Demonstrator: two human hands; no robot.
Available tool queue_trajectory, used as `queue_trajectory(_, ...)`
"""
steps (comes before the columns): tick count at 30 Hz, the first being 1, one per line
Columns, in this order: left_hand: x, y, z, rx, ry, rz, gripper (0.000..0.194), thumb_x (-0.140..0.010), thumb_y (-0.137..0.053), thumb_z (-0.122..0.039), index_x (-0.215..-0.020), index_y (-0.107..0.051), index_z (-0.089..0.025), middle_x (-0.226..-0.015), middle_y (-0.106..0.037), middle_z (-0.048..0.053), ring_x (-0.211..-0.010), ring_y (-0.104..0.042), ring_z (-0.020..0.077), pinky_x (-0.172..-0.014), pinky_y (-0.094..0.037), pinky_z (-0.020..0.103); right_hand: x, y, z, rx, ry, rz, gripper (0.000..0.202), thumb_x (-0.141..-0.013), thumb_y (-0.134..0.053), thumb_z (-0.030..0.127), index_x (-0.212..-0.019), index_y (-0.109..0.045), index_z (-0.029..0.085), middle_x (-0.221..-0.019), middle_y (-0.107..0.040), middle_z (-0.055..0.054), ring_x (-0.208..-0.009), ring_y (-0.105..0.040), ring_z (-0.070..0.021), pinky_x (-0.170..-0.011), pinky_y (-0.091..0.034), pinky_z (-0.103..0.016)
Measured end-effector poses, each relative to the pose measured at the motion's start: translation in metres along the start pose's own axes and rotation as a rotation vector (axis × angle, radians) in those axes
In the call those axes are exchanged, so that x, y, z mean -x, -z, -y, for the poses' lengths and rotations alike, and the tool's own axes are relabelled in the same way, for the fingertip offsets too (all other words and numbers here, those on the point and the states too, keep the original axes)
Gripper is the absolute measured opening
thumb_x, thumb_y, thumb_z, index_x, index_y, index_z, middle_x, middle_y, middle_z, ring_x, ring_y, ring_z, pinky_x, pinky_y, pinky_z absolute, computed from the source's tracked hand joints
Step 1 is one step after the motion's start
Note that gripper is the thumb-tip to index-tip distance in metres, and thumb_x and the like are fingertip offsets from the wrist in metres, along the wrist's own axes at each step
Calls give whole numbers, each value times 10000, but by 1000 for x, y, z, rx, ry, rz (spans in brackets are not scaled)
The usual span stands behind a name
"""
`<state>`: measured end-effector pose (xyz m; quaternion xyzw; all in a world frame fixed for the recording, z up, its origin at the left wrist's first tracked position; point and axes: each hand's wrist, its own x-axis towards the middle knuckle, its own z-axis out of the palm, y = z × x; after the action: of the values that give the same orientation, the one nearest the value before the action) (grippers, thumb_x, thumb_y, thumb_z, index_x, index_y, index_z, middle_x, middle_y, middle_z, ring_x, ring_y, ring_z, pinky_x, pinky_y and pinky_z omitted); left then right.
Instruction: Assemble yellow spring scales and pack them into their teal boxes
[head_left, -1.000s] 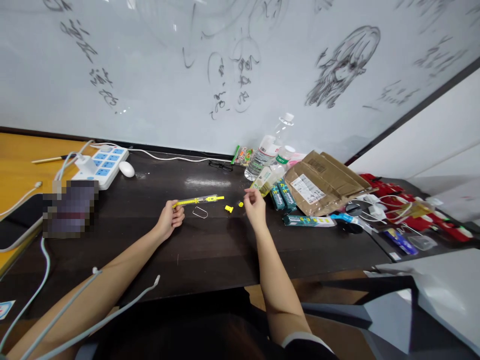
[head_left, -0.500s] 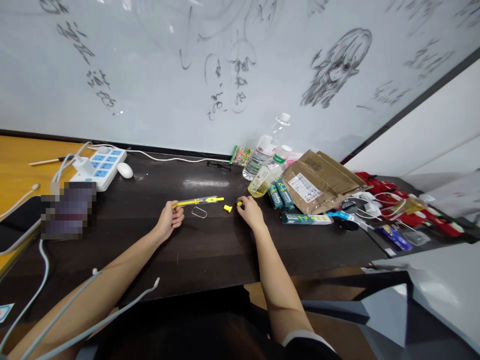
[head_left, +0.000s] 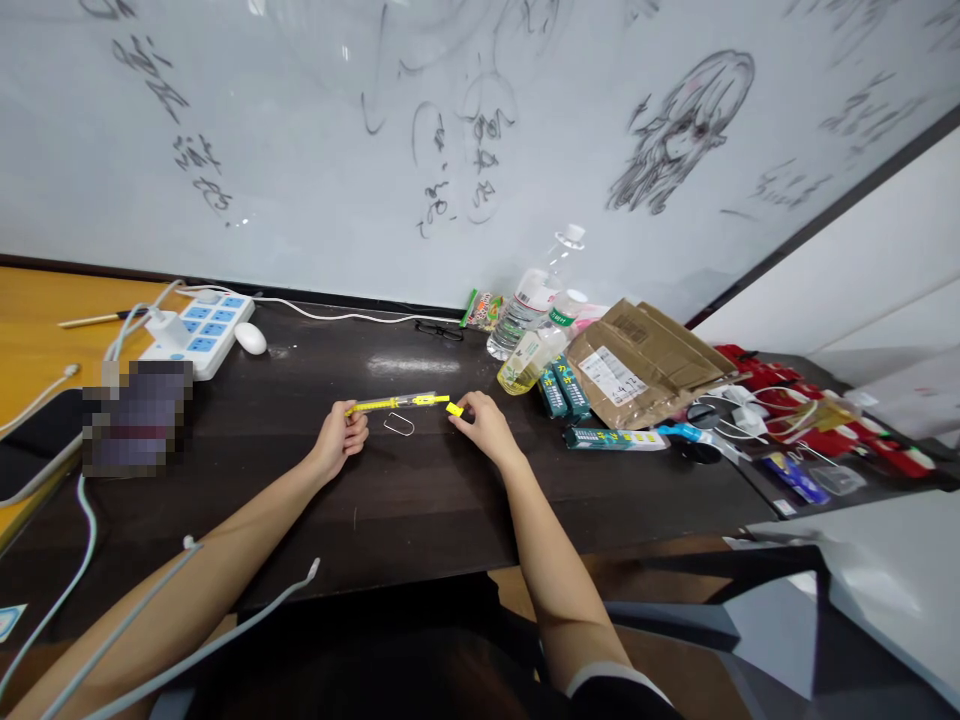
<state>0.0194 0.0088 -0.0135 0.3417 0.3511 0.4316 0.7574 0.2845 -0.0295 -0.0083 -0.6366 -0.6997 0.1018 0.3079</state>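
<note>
My left hand grips one end of a long yellow and clear tool that lies along the dark table. My right hand pinches a small yellow piece just off the tool's other tip. A bent wire clip lies on the table between my two hands.
A white power strip and a white mouse sit at the back left. Plastic bottles, green packets and a brown parcel crowd the back right. Red items and cables lie further right. A whiteboard wall stands behind.
My right hand came down from above the table, moved left and picked up the small yellow piece, bringing it near the tool's tip. My left hand stayed still.
</note>
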Motion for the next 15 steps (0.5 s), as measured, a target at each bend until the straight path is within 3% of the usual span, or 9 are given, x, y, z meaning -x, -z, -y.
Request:
queue_trajectory(4,1,-1,0,-12,-6,-13,281,-812,-430,-339,-612,-277,-214,-458,-198,-103,-330,-144,40,-302,-121,146,-3,2,9,-568,-8,-74,215,-777,-638,313,-922,-517,211,-844,-588,-7,-746,-564,-142,-669,-454,-270)
queue_trajectory(7,2,-1,0,-21,-24,-37,282,-809,-438,-343,-616,-280,-212,-461,-210,-103,-329,-147,38,-305,-117,146,-4,3,14,-841,0,-129,287,-725,-707,316,-895,-497,216,-814,-586,9,-711,-560,-121,-634,-455,-245)
queue_trajectory(10,1,-2,2,-39,-34,-43,289,-808,-443,-351,-615,-277,-214,-457,-209,-104,-327,-148,37,-307,-114,147,-3,5,16,-919,-7,-153,307,-695,-741,316,-864,-506,215,-778,-575,20,-660,-535,-105,-596,-453,-233)
queue_trajectory(15,0,-1,4,-67,-51,-46,293,-810,-446,-354,-609,-287,-212,-456,-209,-104,-326,-155,38,-306,-118,149,-1,8,17,-859,-12,-126,311,-687,-753,342,-892,-558,213,-787,-581,9,-661,-530,-111,-595,-466,-247)
